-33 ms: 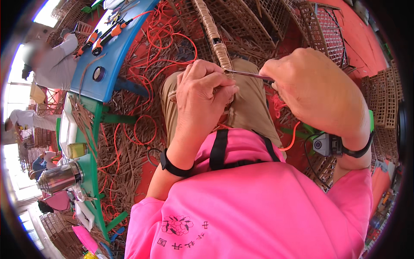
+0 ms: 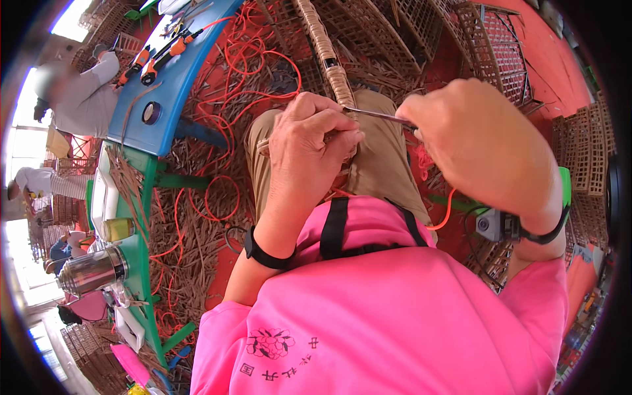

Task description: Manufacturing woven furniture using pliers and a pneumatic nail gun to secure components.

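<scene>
A long bar wrapped in tan cane strip [image 2: 315, 36] runs from the upper middle down to my lap. At its near end my left hand [image 2: 313, 135] is closed, fingers bent and pinching the wrapped frame. My right hand [image 2: 471, 135] is a fist around a thin metal rod tool [image 2: 383, 115], its handle hidden in the palm. The tool's tip meets the cane wrapping right beside my left fingertips. Part of the frame [image 2: 263, 146] shows left of my left hand, over my knee; the rest is covered by my hands.
A blue table [image 2: 141, 118] at the left bears orange-black power tools [image 2: 164, 56] and a tape roll [image 2: 151, 112]. A metal flask [image 2: 92, 271] sits by a green frame. Orange hose [image 2: 227, 118] tangles over cane scraps [image 2: 197, 253]. Woven lattice panels [image 2: 497, 49] stand at the far right.
My right hand and wrist have shifted very slightly, the hand rising a little. The tool tip stays at the wrapping, and my left hand keeps its place.
</scene>
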The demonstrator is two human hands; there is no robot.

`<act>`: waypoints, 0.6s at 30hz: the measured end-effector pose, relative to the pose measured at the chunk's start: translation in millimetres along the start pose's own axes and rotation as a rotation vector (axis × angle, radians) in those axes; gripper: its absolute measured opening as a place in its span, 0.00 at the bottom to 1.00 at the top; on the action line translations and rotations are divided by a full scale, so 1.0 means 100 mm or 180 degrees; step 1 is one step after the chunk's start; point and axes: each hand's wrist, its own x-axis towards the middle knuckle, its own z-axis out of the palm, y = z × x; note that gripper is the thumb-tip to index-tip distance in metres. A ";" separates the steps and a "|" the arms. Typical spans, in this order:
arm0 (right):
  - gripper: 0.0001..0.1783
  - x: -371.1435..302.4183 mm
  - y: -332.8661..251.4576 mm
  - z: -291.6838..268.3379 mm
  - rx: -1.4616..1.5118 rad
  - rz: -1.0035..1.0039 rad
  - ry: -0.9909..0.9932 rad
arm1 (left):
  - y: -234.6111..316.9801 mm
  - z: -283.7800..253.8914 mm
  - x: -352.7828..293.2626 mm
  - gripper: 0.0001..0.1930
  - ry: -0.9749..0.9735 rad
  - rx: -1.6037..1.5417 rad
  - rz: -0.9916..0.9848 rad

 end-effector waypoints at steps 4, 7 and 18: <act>0.12 -0.12 -0.29 0.05 -0.0082 0.0509 -0.0347 | -0.02 -0.02 0.02 0.10 -0.0152 -0.0654 -0.0630; 0.13 -0.22 -0.37 0.20 -0.0041 0.0881 -0.0524 | -0.02 -0.05 0.02 0.13 -0.0195 -0.0445 -0.0719; 0.17 -0.55 -0.39 0.26 0.0815 0.1187 0.0420 | -0.01 -0.03 0.04 0.15 -0.0287 -0.0509 -0.0793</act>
